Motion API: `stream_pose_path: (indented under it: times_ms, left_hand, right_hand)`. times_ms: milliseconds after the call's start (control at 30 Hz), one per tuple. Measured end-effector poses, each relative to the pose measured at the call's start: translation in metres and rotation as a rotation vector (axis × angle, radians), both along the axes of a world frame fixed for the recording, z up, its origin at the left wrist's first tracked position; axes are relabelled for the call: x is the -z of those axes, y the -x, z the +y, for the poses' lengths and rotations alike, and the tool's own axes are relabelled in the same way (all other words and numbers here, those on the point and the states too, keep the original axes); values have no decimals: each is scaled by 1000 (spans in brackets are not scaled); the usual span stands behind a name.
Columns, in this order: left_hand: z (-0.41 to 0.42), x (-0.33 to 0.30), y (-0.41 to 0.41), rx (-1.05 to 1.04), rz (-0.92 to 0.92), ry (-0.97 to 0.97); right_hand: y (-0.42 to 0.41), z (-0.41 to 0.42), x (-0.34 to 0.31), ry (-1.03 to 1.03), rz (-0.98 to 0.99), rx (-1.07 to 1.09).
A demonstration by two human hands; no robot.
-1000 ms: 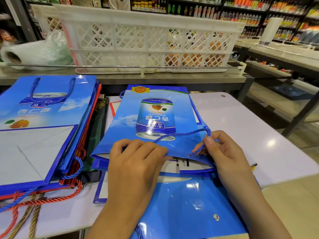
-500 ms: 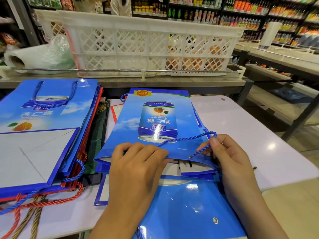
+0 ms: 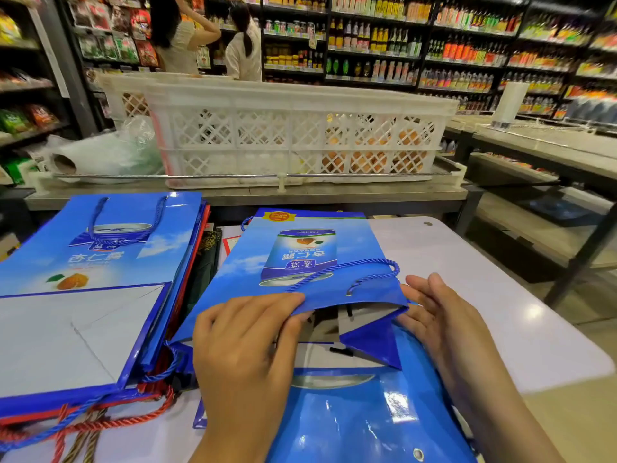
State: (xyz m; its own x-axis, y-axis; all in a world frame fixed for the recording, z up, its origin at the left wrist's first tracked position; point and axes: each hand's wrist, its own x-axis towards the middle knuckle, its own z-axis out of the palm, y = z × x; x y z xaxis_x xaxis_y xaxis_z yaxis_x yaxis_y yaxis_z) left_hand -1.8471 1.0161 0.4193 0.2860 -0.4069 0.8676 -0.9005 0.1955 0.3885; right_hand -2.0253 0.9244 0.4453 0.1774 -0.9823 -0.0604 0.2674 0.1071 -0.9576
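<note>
A blue paper bag (image 3: 300, 262) printed with a drink can lies flat in the middle of the white tabletop (image 3: 484, 295), its mouth turned toward the near edge and its bottom pointing far, toward the shelves. The left hand (image 3: 243, 349) pinches the upper panel at the mouth, fingers curled over the top of the edge and thumb tucked beneath it, lifting that panel so the pale inside and a folded blue side gusset (image 3: 370, 345) show. The right hand (image 3: 440, 315) is spread flat with its fingers straight and close together, their tips touching the bag's right edge just beside the mouth. A blue rope handle (image 3: 367, 265) loops loosely across the top panel between the printed can and the mouth. The bag rests on another glossy blue bag (image 3: 367, 422) that reaches to the near edge under both wrists. To the left, a stack of flat bags (image 3: 83, 295) sits on the tabletop, blue on top with red and dark ones below, and red, blue and gold cords trail from its near end. Beyond the tabletop, on a far counter, a white lattice crate (image 3: 300, 135) holds round orange items, with a clear plastic bag roll (image 3: 110, 155) to its left. Two people stand at the far shelves of bottles.
</note>
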Motion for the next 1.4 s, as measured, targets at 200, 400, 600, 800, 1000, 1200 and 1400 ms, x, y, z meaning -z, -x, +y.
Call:
stream_pose_path:
  times_ms: [200,400,600,800,1000,1200,1400]
  left_hand:
    - [5,-5,1,66,-84,-56]
    - [13,-59,2,132,254,-535]
    - [-61,-96,-2,106,217,-873]
    - [-89,-124,0,-43,53,-993]
    - [-66,-148,-25,-88,137,-751]
    - [-27,-182,-74,51,391,-516]
    - [5,-188,-120,78,747,-437]
  right_hand:
    - [-7,1,-21,-96,34,-275]
    - [-18,2,-21,-14,1,-173]
    - [-36,12,-32,60,-94,-313]
    - [-48,15,-36,37,-315,-459]
    - [-55,17,-29,19,-189,-429]
    - [-72,16,-20,-87,18,-384]
    - [-91,13,-20,-77,179,-439]
